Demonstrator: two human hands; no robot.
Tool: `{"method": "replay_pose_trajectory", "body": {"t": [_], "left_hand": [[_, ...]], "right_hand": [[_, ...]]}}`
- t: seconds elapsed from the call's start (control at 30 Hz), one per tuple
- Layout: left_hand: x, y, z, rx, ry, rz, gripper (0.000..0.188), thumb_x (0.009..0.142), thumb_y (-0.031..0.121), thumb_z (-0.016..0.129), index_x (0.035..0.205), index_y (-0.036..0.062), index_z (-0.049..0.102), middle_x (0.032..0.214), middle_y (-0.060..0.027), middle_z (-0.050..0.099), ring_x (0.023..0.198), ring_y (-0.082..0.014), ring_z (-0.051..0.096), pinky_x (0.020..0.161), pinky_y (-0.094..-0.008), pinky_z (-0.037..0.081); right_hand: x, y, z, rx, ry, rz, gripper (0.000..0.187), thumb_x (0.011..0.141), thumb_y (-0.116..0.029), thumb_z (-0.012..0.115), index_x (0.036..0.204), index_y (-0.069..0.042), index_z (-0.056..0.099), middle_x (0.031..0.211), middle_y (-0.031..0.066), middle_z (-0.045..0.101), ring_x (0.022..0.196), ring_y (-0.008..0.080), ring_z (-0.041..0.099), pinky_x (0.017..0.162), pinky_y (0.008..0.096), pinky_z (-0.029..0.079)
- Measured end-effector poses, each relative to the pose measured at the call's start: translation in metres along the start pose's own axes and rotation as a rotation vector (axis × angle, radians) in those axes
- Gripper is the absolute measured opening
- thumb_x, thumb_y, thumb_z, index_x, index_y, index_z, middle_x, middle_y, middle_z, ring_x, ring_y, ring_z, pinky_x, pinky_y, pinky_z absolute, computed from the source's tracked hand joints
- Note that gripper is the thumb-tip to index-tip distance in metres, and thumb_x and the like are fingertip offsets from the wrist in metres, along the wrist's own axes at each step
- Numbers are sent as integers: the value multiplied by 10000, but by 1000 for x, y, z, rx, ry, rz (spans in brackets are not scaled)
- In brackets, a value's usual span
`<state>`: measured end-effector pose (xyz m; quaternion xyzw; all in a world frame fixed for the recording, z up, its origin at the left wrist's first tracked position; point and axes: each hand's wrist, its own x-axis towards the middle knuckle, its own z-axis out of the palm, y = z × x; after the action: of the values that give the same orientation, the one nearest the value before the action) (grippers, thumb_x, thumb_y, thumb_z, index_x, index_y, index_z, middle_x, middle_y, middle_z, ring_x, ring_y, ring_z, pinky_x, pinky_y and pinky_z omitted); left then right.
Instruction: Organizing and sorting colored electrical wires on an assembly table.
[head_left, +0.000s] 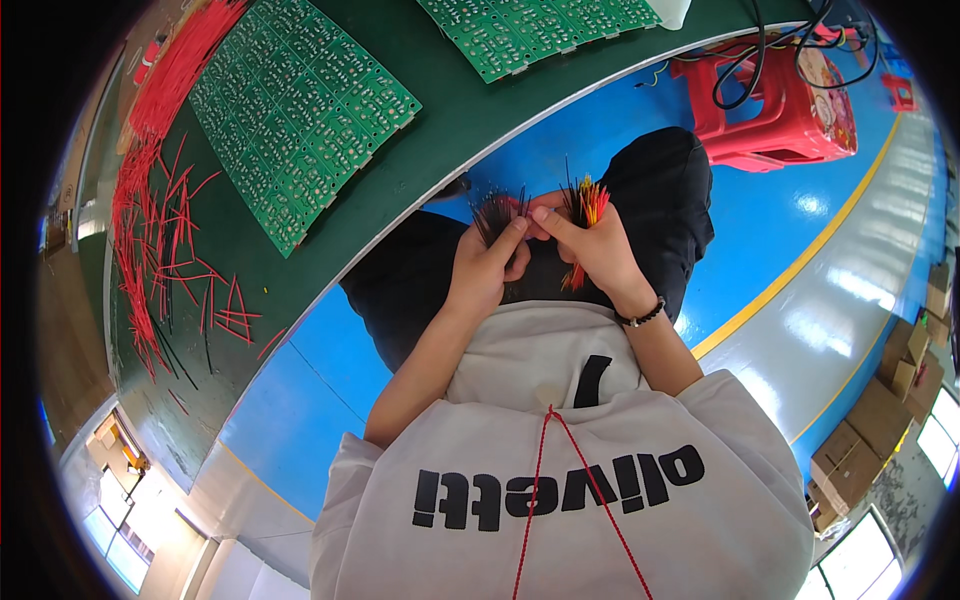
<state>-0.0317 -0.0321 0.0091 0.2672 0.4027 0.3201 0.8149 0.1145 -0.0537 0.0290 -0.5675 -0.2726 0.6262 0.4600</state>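
Above my lap, my left hand [485, 262] is closed round a bundle of thin black wires [497, 212], whose ends fan out above the thumb. Close beside it, my right hand [597, 245] grips a second bundle of red, yellow and black wires [588, 203], with more ends poking out below the palm. The fingertips of both hands meet between the two bundles. Whether a single wire passes between them is too small to tell. On the table at the left lies a long heap of red wires [140, 200], with loose red and black pieces strewn beside it.
Green circuit board panels [300, 120] lie on the dark green table [420, 120], a second panel [535, 30] near its far edge. A red plastic stool [765, 115] stands at the right under black cables [757, 60]. Cardboard boxes [870, 430] are stacked at far right.
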Motion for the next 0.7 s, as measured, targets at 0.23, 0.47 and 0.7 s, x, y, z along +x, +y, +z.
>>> {"method": "replay_pose_trajectory", "body": {"t": [0.23,0.47,0.7], "left_hand": [[2,-6,-6,65,47,9,153,821,154,570,907,34,530,703,-48,558,482,-66,440,388,-184,261],[1,-2,-3,51,107,7,164,802,148,597,897,25,544,759,-72,597,493,-75,469,386,-172,271],[1,-2,-2,-14,109,-17,184,807,172,596,902,26,537,848,-94,606,522,-86,485,394,-177,279]], "right_hand": [[1,0,3,-87,56,-32,167,765,-131,641,847,9,601,647,19,600,476,12,440,383,172,290],[2,2,4,-44,85,-44,137,767,-103,633,816,15,585,640,17,591,460,9,414,386,178,286],[4,4,6,-56,111,-44,142,785,-122,617,811,12,577,596,-7,545,445,13,395,389,182,287]]}}
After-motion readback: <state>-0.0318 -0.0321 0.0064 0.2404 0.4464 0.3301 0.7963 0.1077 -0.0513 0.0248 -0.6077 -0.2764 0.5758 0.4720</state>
